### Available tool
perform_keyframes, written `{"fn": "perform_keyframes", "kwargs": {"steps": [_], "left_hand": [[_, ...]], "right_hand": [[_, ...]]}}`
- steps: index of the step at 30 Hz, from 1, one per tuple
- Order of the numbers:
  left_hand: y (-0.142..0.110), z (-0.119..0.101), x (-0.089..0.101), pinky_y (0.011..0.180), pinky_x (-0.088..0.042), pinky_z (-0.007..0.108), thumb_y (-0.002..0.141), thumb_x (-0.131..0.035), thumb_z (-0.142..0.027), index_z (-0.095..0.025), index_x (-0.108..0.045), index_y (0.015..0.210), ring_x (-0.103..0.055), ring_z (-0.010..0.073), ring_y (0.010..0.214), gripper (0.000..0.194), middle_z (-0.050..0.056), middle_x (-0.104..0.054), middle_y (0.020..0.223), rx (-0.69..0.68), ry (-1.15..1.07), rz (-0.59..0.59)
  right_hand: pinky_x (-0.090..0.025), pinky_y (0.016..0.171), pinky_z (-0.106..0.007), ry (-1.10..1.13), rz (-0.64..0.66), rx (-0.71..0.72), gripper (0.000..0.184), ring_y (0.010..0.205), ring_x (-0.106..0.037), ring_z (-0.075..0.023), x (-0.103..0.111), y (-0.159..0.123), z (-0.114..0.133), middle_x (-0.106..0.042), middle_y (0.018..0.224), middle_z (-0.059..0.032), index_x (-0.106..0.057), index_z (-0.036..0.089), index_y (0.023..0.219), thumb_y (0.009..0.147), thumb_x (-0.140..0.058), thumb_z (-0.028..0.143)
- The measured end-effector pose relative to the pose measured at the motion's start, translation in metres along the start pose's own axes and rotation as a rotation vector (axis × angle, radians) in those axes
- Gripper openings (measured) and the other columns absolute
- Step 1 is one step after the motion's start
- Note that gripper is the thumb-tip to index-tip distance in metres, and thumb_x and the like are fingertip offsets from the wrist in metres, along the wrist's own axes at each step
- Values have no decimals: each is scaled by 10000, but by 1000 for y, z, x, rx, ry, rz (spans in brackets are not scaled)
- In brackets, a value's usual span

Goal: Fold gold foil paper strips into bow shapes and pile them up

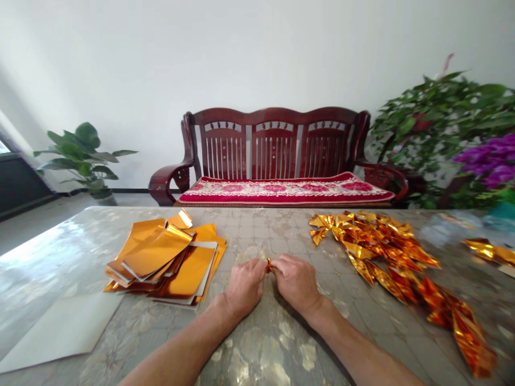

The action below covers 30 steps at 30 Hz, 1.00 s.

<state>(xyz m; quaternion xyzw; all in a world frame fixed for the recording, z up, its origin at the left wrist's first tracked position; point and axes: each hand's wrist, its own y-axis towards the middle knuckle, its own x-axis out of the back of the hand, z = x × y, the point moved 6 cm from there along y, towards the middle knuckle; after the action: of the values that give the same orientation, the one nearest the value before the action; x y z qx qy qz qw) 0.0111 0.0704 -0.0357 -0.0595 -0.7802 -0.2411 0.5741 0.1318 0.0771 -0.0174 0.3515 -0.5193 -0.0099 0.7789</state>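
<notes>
Between my two hands a small crumpled piece of gold foil paper (269, 265) shows, its ends hidden in my fingers. My left hand (246, 284) is closed in a pinch on its left side. Gripping the other side is my right hand (296, 281), also closed, with the knuckles close to the left hand. To the left lies a loose stack of flat gold foil sheets (161, 252) with pale backs. On the right, a heap of folded gold foil pieces (378, 241) trails toward the table's near right corner.
The patterned table (257, 343) fills the foreground. A pale sheet (60, 327) lies at the near left. Clear plastic (450, 228) and another gold piece (488, 250) are at far right. Beyond stand a wooden bench (273, 145), a potted plant (82, 155) and purple flowers (491, 160).
</notes>
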Motion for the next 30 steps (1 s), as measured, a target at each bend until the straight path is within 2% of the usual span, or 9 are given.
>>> {"fn": "perform_keyframes", "kwargs": {"steps": [8, 13, 19, 23, 25, 27, 30], "left_hand": [[-3, -7, 2, 635, -405, 284, 862, -419, -74, -194, -619, 971, -662, 204, 795, 257, 54, -683, 860, 24, 61, 51], [-1, -4, 0, 638, -408, 268, 860, -438, -72, -198, -634, 968, -658, 186, 781, 257, 49, -694, 859, 30, 26, 45], [5, 16, -3, 676, -417, 236, 953, -449, -170, -222, -671, 921, -655, 157, 813, 230, 26, -708, 864, 61, -152, -43], [8, 29, -3, 717, -427, 235, 965, -494, -235, -245, -704, 957, -653, 158, 854, 211, 11, -718, 908, 136, -206, -62], [9, 31, -1, 723, -429, 234, 963, -507, -256, -250, -716, 964, -644, 157, 858, 209, 10, -705, 904, 153, -204, -68], [10, 31, 3, 739, -434, 232, 964, -505, -260, -249, -724, 967, -630, 153, 877, 219, 17, -680, 918, 158, -198, -92], [11, 31, 5, 765, -445, 239, 959, -503, -247, -232, -732, 936, -610, 155, 897, 231, 34, -639, 950, 152, -212, -125]], "right_hand": [[-282, 622, -281, -56, -73, 5, 249, 602, -538, -129, 5, -3, 9, -627, 624, -16, -645, 198, 626, 839, -539, 122], [-284, 606, -282, -68, -27, -32, 244, 598, -554, -125, 1, -2, 7, -638, 630, -13, -647, 198, 619, 836, -557, 132], [-327, 603, -240, 1, 114, -106, 218, 695, -634, -129, -6, 4, -7, -709, 736, 6, -735, 263, 764, 876, -572, 171], [-396, 695, -239, 63, 91, -121, 263, 812, -667, -153, -6, 7, -19, -748, 893, 10, -719, 293, 1030, 852, -586, 152], [-402, 696, -253, 69, 71, -163, 329, 784, -665, -165, -6, 8, -27, -738, 845, 14, -667, 264, 1123, 828, -597, 136], [-396, 672, -261, 70, 69, -177, 320, 727, -653, -171, -7, 9, -32, -702, 752, 25, -629, 225, 1121, 816, -603, 131], [-392, 674, -267, 82, 67, -93, 226, 715, -635, -173, -7, 9, -31, -681, 747, 19, -604, 205, 1040, 828, -595, 128]]}}
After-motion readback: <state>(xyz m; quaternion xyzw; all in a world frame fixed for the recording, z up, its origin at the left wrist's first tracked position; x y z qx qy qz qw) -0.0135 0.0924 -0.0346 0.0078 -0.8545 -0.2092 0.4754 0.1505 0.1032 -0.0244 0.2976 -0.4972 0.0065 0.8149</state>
